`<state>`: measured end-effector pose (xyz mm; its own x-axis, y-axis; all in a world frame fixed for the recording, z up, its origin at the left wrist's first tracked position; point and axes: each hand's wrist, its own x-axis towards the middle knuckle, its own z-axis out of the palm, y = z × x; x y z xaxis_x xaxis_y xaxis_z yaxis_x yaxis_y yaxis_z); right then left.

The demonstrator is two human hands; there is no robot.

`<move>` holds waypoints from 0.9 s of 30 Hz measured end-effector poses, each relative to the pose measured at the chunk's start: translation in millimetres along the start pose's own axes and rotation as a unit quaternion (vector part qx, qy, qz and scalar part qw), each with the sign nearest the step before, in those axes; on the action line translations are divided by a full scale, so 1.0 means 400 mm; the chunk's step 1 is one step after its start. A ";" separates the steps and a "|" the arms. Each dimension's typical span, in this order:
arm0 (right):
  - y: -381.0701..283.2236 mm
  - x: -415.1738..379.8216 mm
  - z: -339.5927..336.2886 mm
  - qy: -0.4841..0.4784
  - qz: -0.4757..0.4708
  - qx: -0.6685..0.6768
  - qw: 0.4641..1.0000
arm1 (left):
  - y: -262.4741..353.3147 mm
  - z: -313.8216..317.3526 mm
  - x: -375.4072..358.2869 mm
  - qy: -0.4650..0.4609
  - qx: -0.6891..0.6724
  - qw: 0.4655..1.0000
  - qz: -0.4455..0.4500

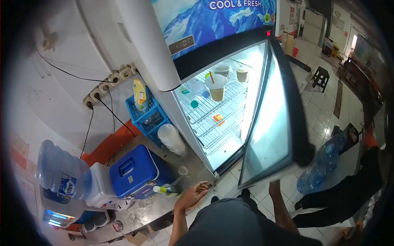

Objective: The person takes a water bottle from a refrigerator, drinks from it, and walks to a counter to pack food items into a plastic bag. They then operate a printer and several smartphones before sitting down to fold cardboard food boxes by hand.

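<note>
My left hand [192, 197] hangs over the front edge of the metal counter, its fingers apart and nothing in it, near a bottle with a green label [165, 190]. At the lower edge of the fridge door [269, 135] is my right hand [275, 185], partly hidden and blurred, so its fingers cannot be made out. The glass door stands open to the right. Inside the lit fridge, cups with lids [217, 92] and bottles [189, 98] rest on the upper wire rack, and an orange packet [218, 119] shows lower down.
A blue cooler box [133, 171], a water dispenser with a large bottle [61, 172], stacked white containers [170, 139] and a blue basket [145, 119] stand on the left. To the right are blue water jugs [314, 178], a dark-clothed person [344, 201] and a black stool [320, 78].
</note>
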<state>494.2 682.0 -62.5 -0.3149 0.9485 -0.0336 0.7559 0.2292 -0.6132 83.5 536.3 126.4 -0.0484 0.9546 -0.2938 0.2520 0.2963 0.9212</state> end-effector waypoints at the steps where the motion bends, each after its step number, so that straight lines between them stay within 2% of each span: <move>1: 0.137 -0.043 0.061 0.034 0.016 0.030 0.999 | 0.030 0.007 0.035 -0.016 0.009 1.000 0.014; 2: 0.260 -0.076 0.128 0.068 0.033 0.059 0.995 | 0.071 0.023 0.071 -0.014 -0.004 0.999 0.037; 3: 0.318 -0.099 0.171 0.168 0.132 0.337 0.917 | 0.095 0.034 0.114 -0.011 -0.005 1.000 0.028; 4: 0.361 -0.103 0.172 0.253 0.221 0.575 0.746 | 0.112 0.049 0.161 -0.037 0.007 0.999 0.035; 5: 0.355 -0.095 0.116 0.243 0.221 0.573 0.751 | 0.138 0.061 0.202 -0.058 0.019 0.997 0.043; 6: 0.263 -0.084 0.001 0.265 0.123 0.537 0.791 | 0.175 0.071 0.237 -0.046 0.014 0.998 0.038; 7: 0.206 -0.073 -0.082 0.283 0.022 0.499 0.819 | 0.209 0.074 0.272 -0.037 0.098 0.991 0.086; 8: 0.245 -0.088 -0.124 0.243 0.118 0.459 0.846 | 0.241 0.072 0.304 -0.029 0.181 0.974 0.130; 9: 0.305 -0.097 -0.149 0.203 0.212 0.411 0.863 | 0.269 0.060 0.334 0.042 0.207 0.959 0.190; 10: 0.331 -0.053 -0.132 0.314 0.098 0.486 0.810 | 0.302 0.041 0.367 0.111 0.235 0.933 0.248; 12: 0.356 -0.005 -0.173 0.372 0.122 0.506 0.769 | 0.442 -0.018 0.418 0.254 0.308 0.873 0.279; 13: 0.354 0.013 -0.189 0.406 0.132 0.499 0.755 | 0.464 -0.066 0.473 0.327 0.360 0.798 0.355; 14: 0.370 0.026 -0.199 0.397 0.131 0.502 0.757 | 0.510 -0.103 0.500 0.356 0.389 0.768 0.365; 16: 0.407 0.062 -0.225 0.429 0.179 0.224 0.857 | 0.509 -0.163 0.577 0.401 0.469 0.743 0.258; 17: 0.373 0.088 -0.254 0.423 0.174 0.228 0.859 | 0.502 -0.191 0.611 0.407 0.472 0.740 0.253; 18: 0.306 0.116 -0.300 0.469 0.189 0.369 0.780 | 0.497 -0.213 0.639 0.400 0.508 0.735 0.206; 19: 0.273 0.141 -0.327 0.503 0.200 0.500 0.676 | 0.513 -0.222 0.655 0.392 0.541 0.727 0.161; 20: 0.357 0.124 -0.308 0.463 0.154 0.371 0.790 | 0.525 -0.227 0.664 0.395 0.542 0.725 0.160; 21: 0.387 0.132 -0.313 0.461 0.153 0.373 0.790 | 0.545 -0.225 0.662 0.385 0.553 0.729 0.122; 22: 0.415 0.138 -0.315 0.460 0.162 0.419 0.766 | 0.556 -0.225 0.660 0.373 0.563 0.733 0.082; 23: 0.440 0.144 -0.313 0.458 0.170 0.464 0.739 | 0.551 -0.229 0.667 0.375 0.563 0.732 0.080; 24: 0.434 0.155 -0.321 0.455 0.169 0.466 0.740 | 0.534 -0.238 0.681 0.374 0.585 0.714 0.089; 25: 0.419 0.168 -0.336 0.463 0.170 0.515 0.701 | 0.514 -0.251 0.696 0.372 0.607 0.696 0.098; 26: 0.412 0.177 -0.343 0.469 0.171 0.562 0.659 | 0.493 -0.272 0.713 0.387 0.611 0.673 0.153; 27: 0.451 0.174 -0.329 0.467 0.171 0.563 0.660 | 0.488 -0.289 0.729 0.389 0.611 0.673 0.151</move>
<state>683.9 817.9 -71.6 0.6522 0.7444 -0.1432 -0.3811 0.1586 -0.9108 7.0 875.9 250.0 -0.1881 0.8339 0.5188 0.9471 0.2938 -0.1289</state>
